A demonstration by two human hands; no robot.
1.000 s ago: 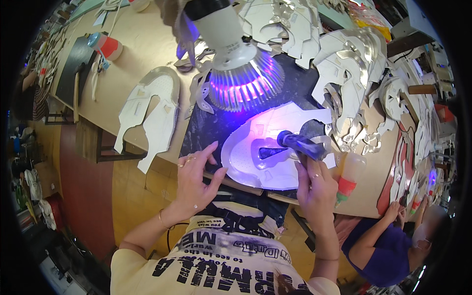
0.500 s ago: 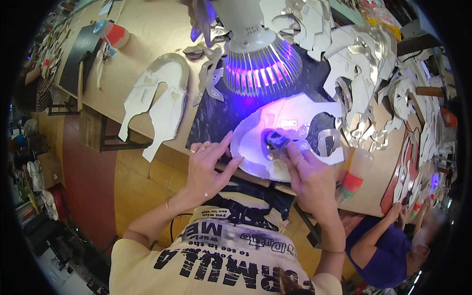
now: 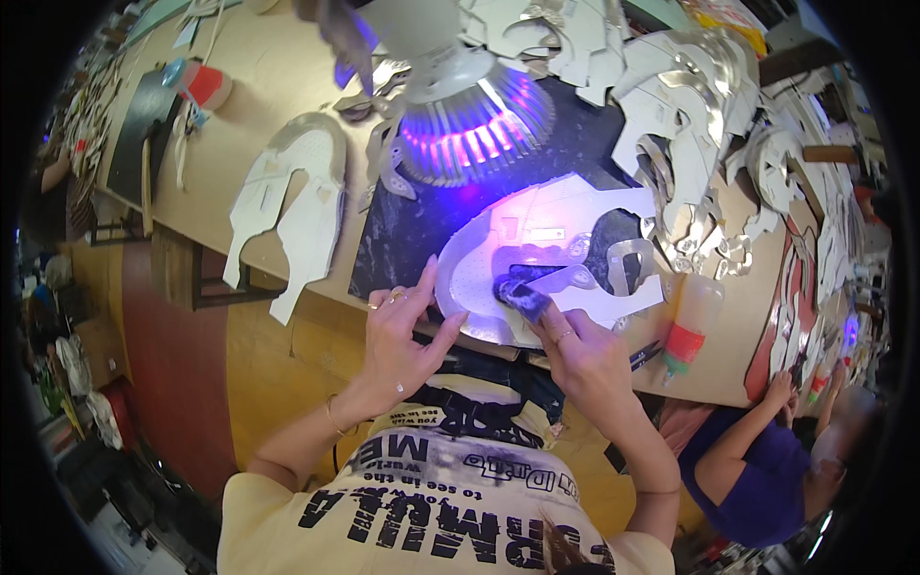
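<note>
Grasping dark tool [image 3: 524,299] (blurred, kind unclear): right hand [image 3: 586,360] | left hand [image 3: 404,333]: spread, at white piece [image 3: 533,209]

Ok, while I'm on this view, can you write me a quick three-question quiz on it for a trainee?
1. Multiple choice: where is the person's left hand?
A) at the left edge of the lit white piece
B) around a bottle
C) on top of the lamp

2. True or false: the lamp above the dark slab is switched off.

3. Fill in the blank: the dark tool touching the lit white piece is held in the person's ____ hand.

Key:
1. A
2. False; it glows purple and pink.
3. Right; the right hand grips it.
</note>
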